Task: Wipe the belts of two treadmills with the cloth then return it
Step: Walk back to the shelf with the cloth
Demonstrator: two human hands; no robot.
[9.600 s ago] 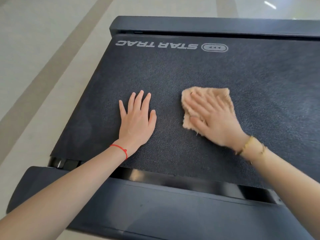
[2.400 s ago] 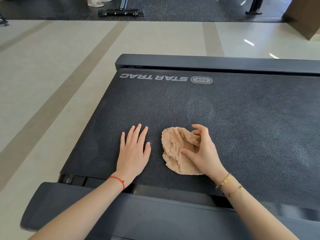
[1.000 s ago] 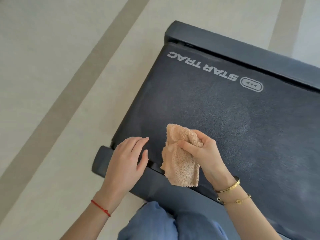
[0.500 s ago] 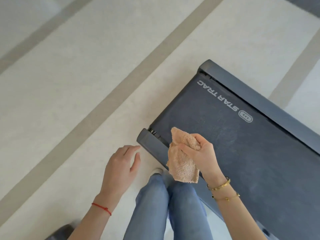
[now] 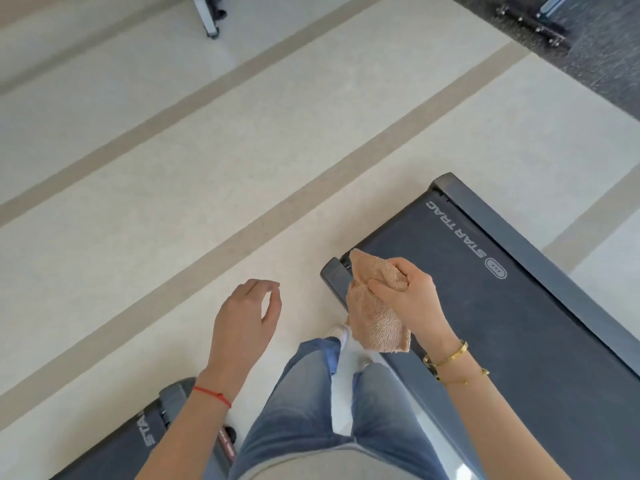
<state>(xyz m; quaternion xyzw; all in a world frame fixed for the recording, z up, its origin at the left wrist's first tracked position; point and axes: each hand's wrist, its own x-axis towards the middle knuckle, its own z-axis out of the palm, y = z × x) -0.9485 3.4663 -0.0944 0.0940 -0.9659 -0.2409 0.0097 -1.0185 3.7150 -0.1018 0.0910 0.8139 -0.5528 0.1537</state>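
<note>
Floor (image 5: 214, 161) separates two treadmills (image 5: 540, 341); jeans (image 5: 311, 403) stand between.

I count 2 treadmills: one on the right (image 5: 519, 323), one at bottom left (image 5: 138, 441), each with 1 belt showing. 1 cloth (image 5: 375, 313). 2 hands: left (image 5: 242, 317), right (image 5: 408, 296). Bracelets: 2 gold (image 5: 450, 355) on the right wrist, 1 red string (image 5: 211, 396) on the left. 2 legs in jeans (image 5: 294, 410). Floor (image 5: 173, 188) has 3 tan stripes (image 5: 277, 206) that I can make out.
</note>
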